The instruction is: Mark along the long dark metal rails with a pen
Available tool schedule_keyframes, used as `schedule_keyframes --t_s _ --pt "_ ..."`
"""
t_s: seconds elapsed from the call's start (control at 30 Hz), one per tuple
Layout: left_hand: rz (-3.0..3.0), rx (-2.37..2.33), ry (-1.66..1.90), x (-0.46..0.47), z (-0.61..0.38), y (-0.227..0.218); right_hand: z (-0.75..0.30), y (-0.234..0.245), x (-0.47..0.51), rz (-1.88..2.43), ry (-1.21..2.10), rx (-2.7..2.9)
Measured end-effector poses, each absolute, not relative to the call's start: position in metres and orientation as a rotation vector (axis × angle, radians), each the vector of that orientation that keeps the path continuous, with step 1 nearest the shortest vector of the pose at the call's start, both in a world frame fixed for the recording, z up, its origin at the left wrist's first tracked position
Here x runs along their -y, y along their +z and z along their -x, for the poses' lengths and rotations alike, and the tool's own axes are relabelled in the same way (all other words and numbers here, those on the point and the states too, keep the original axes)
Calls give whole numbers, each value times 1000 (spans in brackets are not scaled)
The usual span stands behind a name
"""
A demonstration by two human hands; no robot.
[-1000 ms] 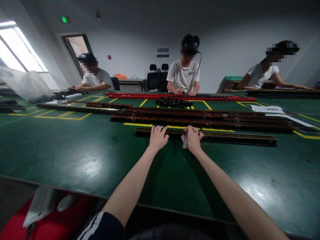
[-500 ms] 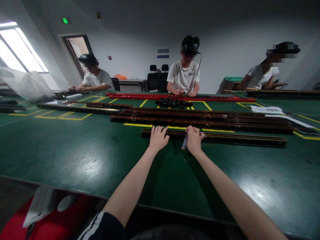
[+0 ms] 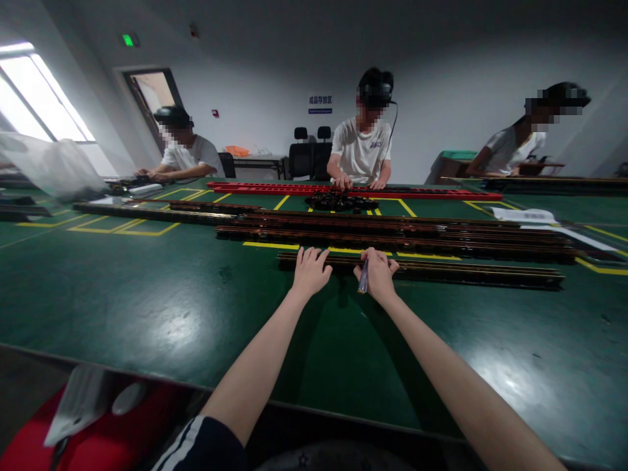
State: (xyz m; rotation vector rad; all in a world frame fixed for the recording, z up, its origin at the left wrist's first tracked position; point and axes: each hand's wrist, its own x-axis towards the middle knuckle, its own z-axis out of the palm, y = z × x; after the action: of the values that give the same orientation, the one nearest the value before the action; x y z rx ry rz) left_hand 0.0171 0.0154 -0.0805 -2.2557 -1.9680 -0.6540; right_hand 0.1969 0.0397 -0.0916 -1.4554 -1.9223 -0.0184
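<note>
A long dark strip with a pale gold edge [image 3: 481, 273] lies across the green table in front of me. My left hand [image 3: 311, 269] rests on its left part, fingers spread and bent slightly over it, gripping nothing. Further right along the same strip, my right hand [image 3: 380, 273] is closed around a short, slim stick-like tool [image 3: 363, 278], greyish purple, whose exact kind I cannot make out. Its rear end points back toward me, and its working end is hidden behind the fingers.
Several similar dark strips [image 3: 417, 232] lie bundled just beyond. Behind them are a heap of small black parts [image 3: 338, 201] and a long red rack [image 3: 275, 188]. A co-worker [image 3: 360, 154] sits across the table, others at left and right. White papers [image 3: 524, 215] lie at right.
My right hand has shifted slightly left along the strip, and the tool in it has turned a little more upright. My left hand stays put. The co-worker opposite has moved a hand left.
</note>
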Motion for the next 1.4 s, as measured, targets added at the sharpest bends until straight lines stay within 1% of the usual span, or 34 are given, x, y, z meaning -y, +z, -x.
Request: schedule_keyframes --t_s 0.33,0.5,0.77,1.0,1.4 --pt "2244 1952 -681 -18 -17 -84 -190 -89 -38 1484 -88 1939" --pt "2254 1955 -693 -19 -16 -86 -192 -88 -36 1525 -109 1863" --pt "2272 1962 -690 -17 -17 -82 -199 -91 -42 1525 1 1777" --pt "2265 1973 -678 -16 -17 -81 -199 -94 -42 1416 -14 1907" --pt "2253 1955 -694 -17 -18 -83 -194 -92 -41 1518 -12 1862"
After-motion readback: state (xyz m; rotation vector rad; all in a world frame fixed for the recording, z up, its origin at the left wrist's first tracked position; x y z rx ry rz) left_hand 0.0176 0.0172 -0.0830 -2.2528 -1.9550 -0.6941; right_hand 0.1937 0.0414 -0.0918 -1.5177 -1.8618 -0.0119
